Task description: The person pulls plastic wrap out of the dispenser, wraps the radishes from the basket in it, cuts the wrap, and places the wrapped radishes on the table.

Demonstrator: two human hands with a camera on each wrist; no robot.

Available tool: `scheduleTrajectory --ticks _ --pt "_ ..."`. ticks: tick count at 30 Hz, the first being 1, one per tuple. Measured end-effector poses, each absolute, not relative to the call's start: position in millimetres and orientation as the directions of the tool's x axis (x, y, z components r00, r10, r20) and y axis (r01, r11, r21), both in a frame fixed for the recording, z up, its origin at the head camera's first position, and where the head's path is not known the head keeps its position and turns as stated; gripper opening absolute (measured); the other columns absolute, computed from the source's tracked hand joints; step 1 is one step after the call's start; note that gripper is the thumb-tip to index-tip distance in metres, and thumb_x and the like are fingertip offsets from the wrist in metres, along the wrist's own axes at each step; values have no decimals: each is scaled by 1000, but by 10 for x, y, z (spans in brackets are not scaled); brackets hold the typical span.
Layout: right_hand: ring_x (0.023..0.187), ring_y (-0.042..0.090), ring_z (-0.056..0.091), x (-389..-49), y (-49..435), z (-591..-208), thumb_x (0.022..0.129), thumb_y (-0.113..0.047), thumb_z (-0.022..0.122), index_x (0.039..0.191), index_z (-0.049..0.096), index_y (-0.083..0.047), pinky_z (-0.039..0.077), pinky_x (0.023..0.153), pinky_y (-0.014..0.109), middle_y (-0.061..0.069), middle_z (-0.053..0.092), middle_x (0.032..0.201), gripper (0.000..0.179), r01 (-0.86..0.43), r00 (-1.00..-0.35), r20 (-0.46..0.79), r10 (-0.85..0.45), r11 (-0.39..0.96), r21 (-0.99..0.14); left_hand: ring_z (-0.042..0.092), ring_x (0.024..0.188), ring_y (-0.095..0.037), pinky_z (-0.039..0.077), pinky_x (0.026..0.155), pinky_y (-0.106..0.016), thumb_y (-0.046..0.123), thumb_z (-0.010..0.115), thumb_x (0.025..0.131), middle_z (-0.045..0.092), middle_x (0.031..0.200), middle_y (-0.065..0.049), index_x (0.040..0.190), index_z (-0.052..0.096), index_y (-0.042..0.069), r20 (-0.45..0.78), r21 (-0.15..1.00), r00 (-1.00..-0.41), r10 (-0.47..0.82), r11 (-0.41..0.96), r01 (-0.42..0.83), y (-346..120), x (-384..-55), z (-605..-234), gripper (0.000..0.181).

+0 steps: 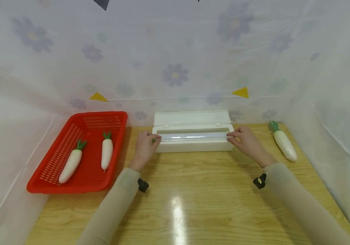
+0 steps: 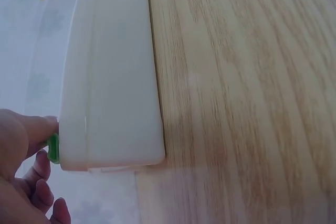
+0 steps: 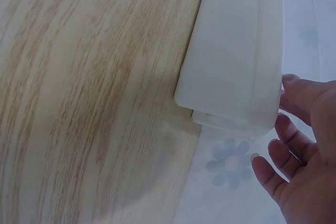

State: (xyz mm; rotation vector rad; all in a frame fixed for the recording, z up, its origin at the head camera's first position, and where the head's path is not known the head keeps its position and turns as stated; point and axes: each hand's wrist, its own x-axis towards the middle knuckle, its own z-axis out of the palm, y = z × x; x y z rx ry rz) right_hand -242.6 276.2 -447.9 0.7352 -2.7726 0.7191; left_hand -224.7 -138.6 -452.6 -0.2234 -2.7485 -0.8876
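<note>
A white cling film dispenser (image 1: 193,147) stands at the back of the table with its lid (image 1: 191,118) raised. Inside lies a shiny roll of cling film (image 1: 193,136). At the box's left end my left hand (image 1: 145,146) pinches the film's edge with thumb and forefinger, beside a small green slider (image 2: 53,148). My right hand (image 1: 248,143) pinches the film's edge at the right end, its other fingers loosely bent in the right wrist view. The film between the fingertips is hard to make out in both wrist views.
To the left stands a red basket (image 1: 116,160) holding two white radishes with green tops, one radish (image 1: 71,165) and another radish (image 1: 107,153). A third radish (image 1: 285,145), in shiny wrap, lies at the table's right edge. Flowered sheeting (image 1: 175,51) encloses the table.
</note>
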Motion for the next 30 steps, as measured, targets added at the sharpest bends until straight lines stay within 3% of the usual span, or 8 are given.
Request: scheduleTrajectory --ticks 8,15,24,30 --pt "84 28 51 -2443 2728 -4496 102 -10 68 106 77 1 39 75 43 13 61 94 15 -505 -862 297 -410 736 -452 52 100 -34 42 87 -46 28 74 99 63 107 -15 106 83 11 257 507 -962 87 836 211 -1430 -2239 -4540 21" --pt "86 31 52 -2529 2703 -4519 104 -11 65 101 75 1 41 75 46 14 60 93 16 -473 -881 266 -392 751 -461 49 104 -33 38 96 -50 31 73 100 62 111 -13 108 82 13 193 547 -980 41 825 143 -1414 -2268 -4552 22" --pt "88 34 55 -2599 2669 -4512 104 -8 63 96 72 2 46 75 49 18 62 95 17 -489 -871 304 -386 749 -447 54 97 -35 40 91 -49 23 68 102 66 98 -13 103 78 4 258 570 -965 50 799 193 -1357 -2343 -4516 22" --pt "95 38 52 -2636 2646 -4466 103 -16 66 93 70 -1 43 86 55 19 60 100 18 -505 -861 307 -405 746 -434 61 99 -36 45 91 -53 22 67 102 71 98 -14 101 78 2 270 566 -961 58 798 207 -1361 -2411 -4466 23"
